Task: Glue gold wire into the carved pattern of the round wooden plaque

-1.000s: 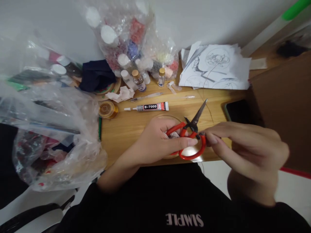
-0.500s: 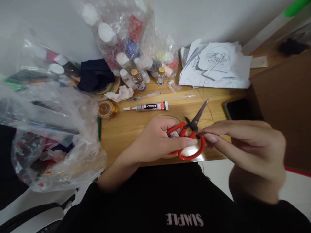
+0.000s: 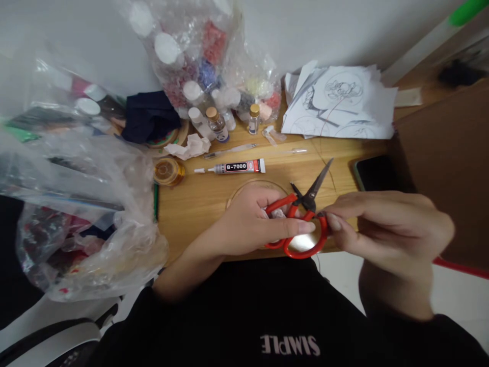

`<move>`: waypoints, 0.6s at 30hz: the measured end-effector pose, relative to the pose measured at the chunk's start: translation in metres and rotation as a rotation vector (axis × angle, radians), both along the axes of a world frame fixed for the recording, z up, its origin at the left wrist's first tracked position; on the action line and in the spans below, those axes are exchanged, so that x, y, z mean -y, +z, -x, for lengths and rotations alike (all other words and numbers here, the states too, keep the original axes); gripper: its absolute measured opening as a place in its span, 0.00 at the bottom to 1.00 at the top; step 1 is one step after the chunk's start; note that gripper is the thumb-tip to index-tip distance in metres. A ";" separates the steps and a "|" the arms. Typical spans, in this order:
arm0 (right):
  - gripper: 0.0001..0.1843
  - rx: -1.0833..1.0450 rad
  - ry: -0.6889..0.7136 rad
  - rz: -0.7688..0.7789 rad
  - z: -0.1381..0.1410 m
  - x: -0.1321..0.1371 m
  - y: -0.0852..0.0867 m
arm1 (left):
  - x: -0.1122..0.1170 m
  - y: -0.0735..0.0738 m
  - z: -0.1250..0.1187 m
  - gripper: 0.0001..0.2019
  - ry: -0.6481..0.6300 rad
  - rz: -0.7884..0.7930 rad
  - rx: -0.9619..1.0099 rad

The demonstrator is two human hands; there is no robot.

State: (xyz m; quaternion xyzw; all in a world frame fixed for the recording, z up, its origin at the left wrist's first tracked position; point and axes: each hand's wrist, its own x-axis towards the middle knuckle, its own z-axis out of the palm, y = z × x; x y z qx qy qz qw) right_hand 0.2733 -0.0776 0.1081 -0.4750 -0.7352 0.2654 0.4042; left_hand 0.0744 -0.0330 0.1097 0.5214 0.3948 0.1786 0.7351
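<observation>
My left hand (image 3: 260,219) is closed around a pair of scissors (image 3: 315,191) with red loop handles and dark metal blades. The blades are spread and point up and to the right. Something whitish and crumpled shows between the handle and my palm. Close by on the right, my right hand (image 3: 389,229) pinches thumb against forefinger at the outer side of a red loop. A tiny dark bit shows at those fingertips, too small to name. Under my left hand lies a round hoop-like rim (image 3: 235,193), mostly covered.
Beyond the hands lie a B-7000 glue tube (image 3: 239,167), a pen (image 3: 231,151) and a spool (image 3: 168,171). Small bottles (image 3: 217,125) and plastic bags (image 3: 114,214) crowd the back and left. Printed sheets (image 3: 340,102), a phone (image 3: 376,172) and a brown box (image 3: 446,168) are right.
The scissors, with my left hand on them, have shifted a little to the right. My right hand has moved slightly right too, its pinch kept.
</observation>
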 end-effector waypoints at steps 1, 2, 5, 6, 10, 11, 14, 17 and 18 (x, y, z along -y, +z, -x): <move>0.09 -0.014 0.001 0.006 0.001 0.000 0.001 | 0.000 0.000 0.000 0.18 0.000 0.010 0.007; 0.09 -0.037 0.006 0.016 0.001 -0.001 0.001 | 0.000 0.000 0.000 0.18 -0.002 0.022 0.016; 0.11 -0.119 0.048 0.060 -0.001 -0.001 0.001 | 0.000 0.000 -0.001 0.18 -0.006 0.052 0.047; 0.11 -0.138 0.054 0.076 -0.002 -0.001 0.001 | 0.000 0.000 -0.001 0.18 -0.006 0.057 0.052; 0.12 -0.200 0.027 0.161 -0.005 0.001 -0.003 | -0.001 -0.001 0.000 0.18 -0.001 0.064 0.049; 0.11 -0.215 0.025 0.176 -0.006 0.002 -0.004 | -0.001 -0.001 0.000 0.18 -0.002 0.066 0.052; 0.09 -0.235 0.015 0.188 -0.004 0.003 -0.004 | -0.001 -0.001 0.000 0.17 -0.004 0.062 0.060; 0.08 -0.246 -0.007 0.188 -0.001 0.003 -0.003 | -0.001 -0.001 0.000 0.17 -0.002 0.061 0.066; 0.08 -0.248 -0.004 0.190 0.000 0.002 -0.002 | -0.001 -0.002 0.000 0.18 -0.001 0.062 0.069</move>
